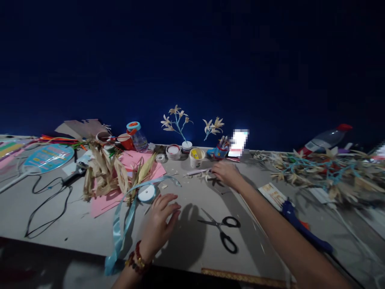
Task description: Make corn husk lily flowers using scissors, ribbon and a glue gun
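Note:
My left hand hovers over the near part of the table with its fingers apart and nothing in it. Close beside it is a spool with light blue ribbon trailing off the table edge. My right hand reaches to the back, fingers bunched at the tabletop by one end of a thin whitish stick. What its fingertips pinch is too small to make out. Black-handled scissors lie spread open between my hands. A pale flower spray on a blue stem stands upright in a white-lidded jar.
Dried husks lie on pink paper at left, near a hand fan and black cord. A blue glue gun and a heap of husk flowers lie right. A lit phone leans at the back.

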Demonstrator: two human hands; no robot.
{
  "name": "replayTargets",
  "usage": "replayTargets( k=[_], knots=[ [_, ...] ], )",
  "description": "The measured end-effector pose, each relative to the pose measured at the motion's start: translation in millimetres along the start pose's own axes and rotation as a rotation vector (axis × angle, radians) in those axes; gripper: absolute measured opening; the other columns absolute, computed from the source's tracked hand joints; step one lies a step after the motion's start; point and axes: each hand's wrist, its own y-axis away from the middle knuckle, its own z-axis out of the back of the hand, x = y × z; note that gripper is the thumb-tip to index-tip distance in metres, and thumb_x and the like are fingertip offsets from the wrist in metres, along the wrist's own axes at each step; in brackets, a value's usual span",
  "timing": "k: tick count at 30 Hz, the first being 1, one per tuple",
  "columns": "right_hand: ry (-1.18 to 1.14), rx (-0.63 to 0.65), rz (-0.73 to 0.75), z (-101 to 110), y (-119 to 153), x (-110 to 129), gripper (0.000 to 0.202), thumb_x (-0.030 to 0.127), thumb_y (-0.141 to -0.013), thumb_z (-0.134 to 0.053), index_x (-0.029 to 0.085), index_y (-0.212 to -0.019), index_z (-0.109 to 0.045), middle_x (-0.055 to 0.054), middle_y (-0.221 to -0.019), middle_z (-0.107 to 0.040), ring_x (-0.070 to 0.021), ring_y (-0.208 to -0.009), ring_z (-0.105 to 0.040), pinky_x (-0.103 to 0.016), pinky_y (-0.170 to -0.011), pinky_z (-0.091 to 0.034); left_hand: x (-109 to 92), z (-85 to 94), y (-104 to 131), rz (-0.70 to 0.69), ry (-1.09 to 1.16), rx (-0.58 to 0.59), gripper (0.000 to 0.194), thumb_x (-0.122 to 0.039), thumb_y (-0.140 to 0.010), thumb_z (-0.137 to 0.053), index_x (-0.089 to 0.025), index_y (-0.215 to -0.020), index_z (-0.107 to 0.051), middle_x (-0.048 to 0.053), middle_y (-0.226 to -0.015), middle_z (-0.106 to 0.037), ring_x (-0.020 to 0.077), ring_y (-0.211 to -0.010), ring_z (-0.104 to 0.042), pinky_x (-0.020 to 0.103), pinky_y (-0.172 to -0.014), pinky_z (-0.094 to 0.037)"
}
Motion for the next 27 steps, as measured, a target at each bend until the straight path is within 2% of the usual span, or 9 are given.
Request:
replayTargets(
  k=[5,11,18,22,27],
  knots=[
    [-0.029,-0.007,-0.042,2.6,17.5,-21.6,0.017,0.014,-0.09,-0.056,0.015,-0.097,-0.072,-0.011,-0.099,-0.069,-0.0232,-0.099,-0.057,-0.034,-0.088,-0.039,-1.0,-1.3,-0.7,0.001,0.02,0.026,0.018,-0.017,-0.091,-0.055,-0.026,-0.104,-0.065,0.008,-0.123,-0.066,0.0241,-0.118,-0.06,0.052,-0.108,-0.042],
    [-0.061,0.004,0.013,-6.1,9.0,-26.3,0.017,0.018,-0.092,-0.056,0.017,-0.096,-0.073,-0.009,-0.097,-0.07,-0.021,-0.097,-0.059,-0.031,-0.086,-0.041,-11.2,-3.5,-3.6,0.004,0.036,0.02,0.018,-0.016,-0.092,-0.054,-0.025,-0.102,-0.065,0.009,-0.121,-0.067,0.0235,-0.118,-0.06,0.052,-0.109,-0.041],
    [-0.1,-0.05,0.001,-0.2,9.6,-39.8,0.017,0.018,-0.089,-0.059,0.015,-0.1,-0.072,-0.011,-0.102,-0.071,-0.0226,-0.099,-0.06,-0.033,-0.088,-0.042,-6.0,0.6,4.0,0.016,0.013,0.008,0.018,-0.016,-0.092,-0.054,-0.025,-0.103,-0.064,0.008,-0.12,-0.067,0.0226,-0.116,-0.06,0.051,-0.108,-0.042],
    [-0.147,-0.124,-0.075,4.8,22.5,-28.3,0.022,0.02,-0.094,-0.051,0.015,-0.102,-0.071,-0.012,-0.105,-0.07,-0.0229,-0.102,-0.06,-0.034,-0.091,-0.041,-5.4,2.6,6.0,0.02,0.022,0.006,0.017,-0.016,-0.092,-0.055,-0.025,-0.104,-0.064,0.008,-0.12,-0.067,0.0226,-0.115,-0.06,0.051,-0.107,-0.043],
    [-0.22,-0.213,-0.207,10.4,33.9,5.6,0.022,0.022,-0.094,-0.049,0.015,-0.098,-0.07,-0.011,-0.099,-0.071,-0.0237,-0.096,-0.061,-0.034,-0.086,-0.044,-10.7,-0.4,6.4,0.013,0.048,0.016,0.018,-0.015,-0.092,-0.054,-0.025,-0.103,-0.064,0.008,-0.119,-0.067,0.0227,-0.114,-0.062,0.051,-0.107,-0.044]
  ],
)
